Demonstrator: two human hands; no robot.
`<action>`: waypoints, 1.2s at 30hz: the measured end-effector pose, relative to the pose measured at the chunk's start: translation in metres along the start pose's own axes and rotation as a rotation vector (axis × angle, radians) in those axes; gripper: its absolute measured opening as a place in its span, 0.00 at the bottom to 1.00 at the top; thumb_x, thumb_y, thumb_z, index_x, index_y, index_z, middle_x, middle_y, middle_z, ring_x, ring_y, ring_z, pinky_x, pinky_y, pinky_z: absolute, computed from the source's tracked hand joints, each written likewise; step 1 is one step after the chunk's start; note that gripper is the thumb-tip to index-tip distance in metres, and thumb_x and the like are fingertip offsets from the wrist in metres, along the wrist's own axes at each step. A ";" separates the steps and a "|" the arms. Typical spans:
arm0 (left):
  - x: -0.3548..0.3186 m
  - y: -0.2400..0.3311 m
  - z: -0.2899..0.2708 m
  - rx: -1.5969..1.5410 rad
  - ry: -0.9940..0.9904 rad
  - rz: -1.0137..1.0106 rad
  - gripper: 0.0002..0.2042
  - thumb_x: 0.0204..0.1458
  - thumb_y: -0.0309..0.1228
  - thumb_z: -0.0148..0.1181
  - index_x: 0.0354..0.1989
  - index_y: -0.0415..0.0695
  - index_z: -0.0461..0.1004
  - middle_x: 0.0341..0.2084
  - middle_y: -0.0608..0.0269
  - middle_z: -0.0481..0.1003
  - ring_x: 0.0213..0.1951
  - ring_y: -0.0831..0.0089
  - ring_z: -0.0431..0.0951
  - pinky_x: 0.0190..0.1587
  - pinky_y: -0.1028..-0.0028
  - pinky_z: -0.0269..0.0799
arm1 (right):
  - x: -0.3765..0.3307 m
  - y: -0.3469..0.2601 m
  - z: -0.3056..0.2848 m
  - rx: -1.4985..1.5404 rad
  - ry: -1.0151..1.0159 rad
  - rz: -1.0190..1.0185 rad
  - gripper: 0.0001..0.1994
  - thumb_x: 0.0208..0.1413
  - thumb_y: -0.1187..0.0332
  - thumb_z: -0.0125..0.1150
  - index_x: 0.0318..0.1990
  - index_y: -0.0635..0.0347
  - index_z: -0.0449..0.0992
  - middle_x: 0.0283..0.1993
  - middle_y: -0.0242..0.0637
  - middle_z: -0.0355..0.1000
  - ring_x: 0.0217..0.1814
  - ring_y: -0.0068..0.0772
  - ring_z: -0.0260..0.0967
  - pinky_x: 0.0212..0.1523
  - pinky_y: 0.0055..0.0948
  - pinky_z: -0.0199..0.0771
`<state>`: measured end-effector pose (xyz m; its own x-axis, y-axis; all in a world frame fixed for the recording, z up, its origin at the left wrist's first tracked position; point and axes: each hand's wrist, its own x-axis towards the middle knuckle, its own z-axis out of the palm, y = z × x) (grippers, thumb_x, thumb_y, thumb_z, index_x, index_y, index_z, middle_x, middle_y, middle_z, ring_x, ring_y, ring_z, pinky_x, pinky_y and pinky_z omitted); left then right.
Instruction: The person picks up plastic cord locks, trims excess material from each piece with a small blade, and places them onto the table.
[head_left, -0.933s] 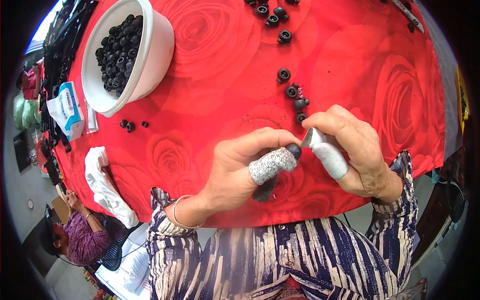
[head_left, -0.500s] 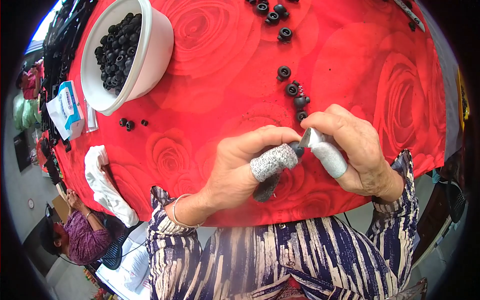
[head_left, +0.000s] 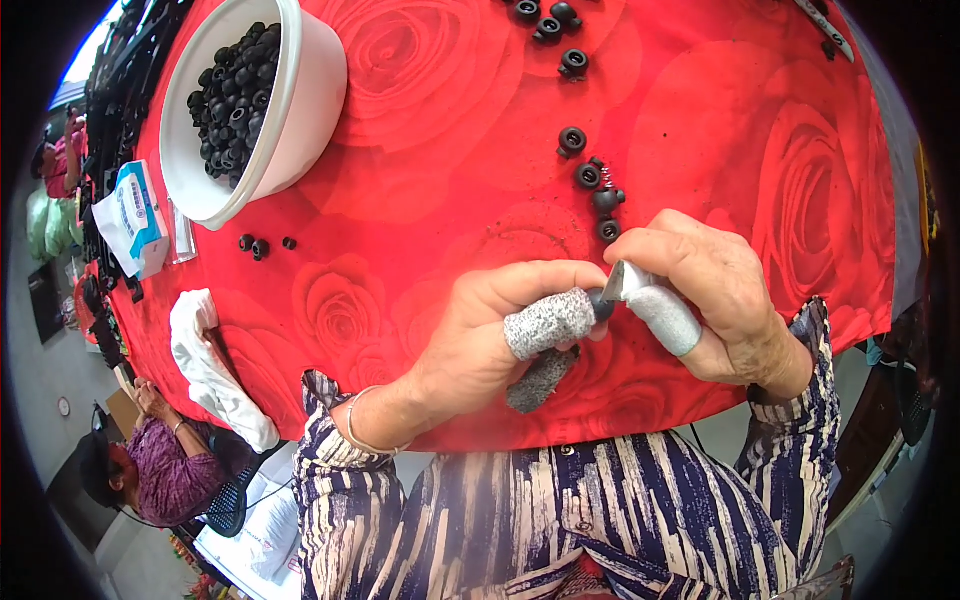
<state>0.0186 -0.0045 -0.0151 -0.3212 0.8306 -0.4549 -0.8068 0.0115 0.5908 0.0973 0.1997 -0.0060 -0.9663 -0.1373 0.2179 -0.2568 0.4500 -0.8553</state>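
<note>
Blade of silvery, pointed metal point(head_left: 615, 284), pinched by fingers of the right hand point(head_left: 730, 305), has reached the rounded, black, rubbery-looking piece point(head_left: 602, 305) the left hand point(head_left: 460, 335) pinches, apparently engaging it.

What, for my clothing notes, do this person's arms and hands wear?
Both sleeves are dark blue streaked with cream. The left hand has grey finger wraps, one speckled, and a thin pale bangle at the wrist; the right hand has a pale grey wrap.
</note>
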 end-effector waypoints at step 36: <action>0.005 0.007 0.003 0.182 0.013 0.056 0.12 0.56 0.28 0.56 0.47 0.39 0.74 0.30 0.69 0.73 0.30 0.86 0.70 0.30 0.84 0.65 | 0.000 0.005 0.000 -0.053 0.044 -0.014 0.13 0.46 0.75 0.58 0.41 0.67 0.70 0.26 0.40 0.66 0.24 0.37 0.65 0.25 0.31 0.64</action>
<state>0.0128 0.0015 -0.0120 -0.3702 0.8255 -0.4260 -0.6850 0.0671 0.7254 0.0963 0.2018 -0.0106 -0.9621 -0.1057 0.2513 -0.2701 0.4946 -0.8261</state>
